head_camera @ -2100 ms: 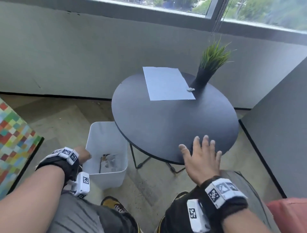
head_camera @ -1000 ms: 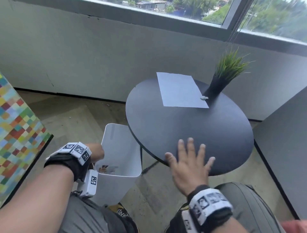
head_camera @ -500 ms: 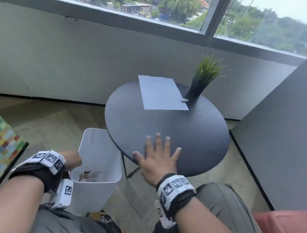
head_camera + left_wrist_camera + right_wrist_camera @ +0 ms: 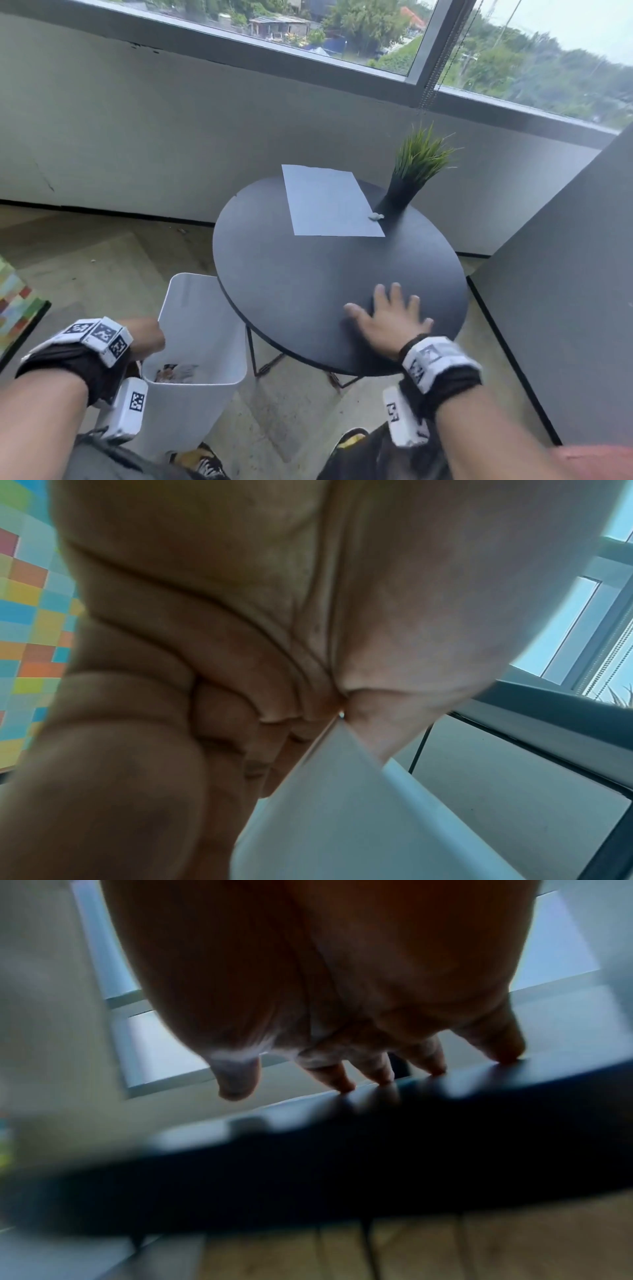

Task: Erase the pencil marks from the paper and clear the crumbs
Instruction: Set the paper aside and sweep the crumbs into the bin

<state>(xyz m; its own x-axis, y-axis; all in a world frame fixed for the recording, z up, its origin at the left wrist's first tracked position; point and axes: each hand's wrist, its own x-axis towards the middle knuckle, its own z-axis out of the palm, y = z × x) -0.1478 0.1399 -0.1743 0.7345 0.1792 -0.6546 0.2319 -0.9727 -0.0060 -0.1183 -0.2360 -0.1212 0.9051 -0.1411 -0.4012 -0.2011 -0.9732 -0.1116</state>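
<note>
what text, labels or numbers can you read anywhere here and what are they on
No words or numbers are readable.
Wrist bands on the left hand and right hand: only black-and-white square code markers, no letters.
Paper: looks blank, no writing legible.
Bin, plant pot, table: no labels visible.
Both wrist views: too blurred for any text.

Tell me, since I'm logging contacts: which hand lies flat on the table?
The right hand, fingers spread on the black table; the left hand grips the white bin's rim.

1 paper (image 4: 329,202), 1 bin (image 4: 202,346), 1 plant (image 4: 416,168)
</note>
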